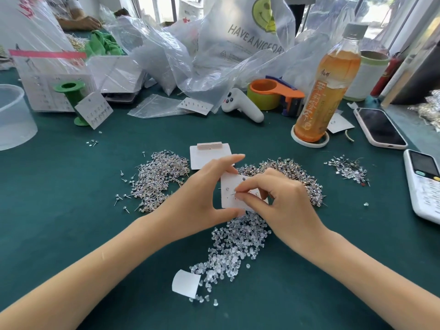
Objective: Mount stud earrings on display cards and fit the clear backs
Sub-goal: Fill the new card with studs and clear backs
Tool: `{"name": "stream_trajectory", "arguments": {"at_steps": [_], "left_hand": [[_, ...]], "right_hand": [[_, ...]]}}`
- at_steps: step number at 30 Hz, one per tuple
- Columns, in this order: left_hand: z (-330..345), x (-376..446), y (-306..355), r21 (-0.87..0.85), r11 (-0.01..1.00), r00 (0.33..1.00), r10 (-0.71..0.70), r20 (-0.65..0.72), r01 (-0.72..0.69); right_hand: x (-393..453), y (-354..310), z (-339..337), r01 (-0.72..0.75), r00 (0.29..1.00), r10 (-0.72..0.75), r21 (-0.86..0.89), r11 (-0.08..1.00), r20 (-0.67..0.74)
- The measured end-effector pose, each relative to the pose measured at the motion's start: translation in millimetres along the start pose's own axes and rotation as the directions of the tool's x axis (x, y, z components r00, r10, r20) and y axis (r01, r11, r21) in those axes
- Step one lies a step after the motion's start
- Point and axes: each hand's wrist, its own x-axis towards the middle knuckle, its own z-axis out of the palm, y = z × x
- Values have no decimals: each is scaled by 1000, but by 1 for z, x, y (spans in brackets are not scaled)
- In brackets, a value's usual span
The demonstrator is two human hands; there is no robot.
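My left hand (202,186) grips a white display card (228,198) by its left edge, thumb below and fingers above. My right hand (273,198) pinches a stud earring (234,193) with its pin against the card's face. One stud sits in the card to the left of it. Loose stud earrings lie in a pile at the left (157,179) and another behind my hands (297,177). A heap of clear backs (235,246) spreads on the green table (71,222) below the card. A stack of blank cards (207,156) lies just beyond.
An orange drink bottle (328,86) stands at the right, with a phone (378,127) and a calculator (423,184) nearer the edge. A tape dispenser (273,94), a white controller (242,106), plastic bags (214,55), a green spool (71,96) and a clear tub (14,115) crowd the back.
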Motion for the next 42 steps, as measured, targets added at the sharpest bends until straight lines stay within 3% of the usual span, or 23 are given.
{"name": "stream_trajectory", "arguments": {"at_steps": [14,21,25,32,36,42], "left_hand": [[5,0,7,-39,999,1000,-4,-24,3],[7,-1,10,-59,998,999,-35,-33,33],[8,0,9,-103,994,998,-49,-39,45],[5,-1,8,-220,968,991,-131,-26,122],[3,0,6,-329,928,980,-196,-36,174],[-1,2,7,-292,941,978,-198,-61,172]], "right_hand": [[0,2,1,219,975,-220,-45,975,-11],[-1,3,4,250,968,-251,-72,966,-9],[-1,-1,2,158,987,-159,-42,987,-19],[18,13,-45,-141,980,146,42,989,-133],[6,35,-62,-255,966,258,-85,963,28],[-9,48,-46,-157,963,214,-304,940,164]]}}
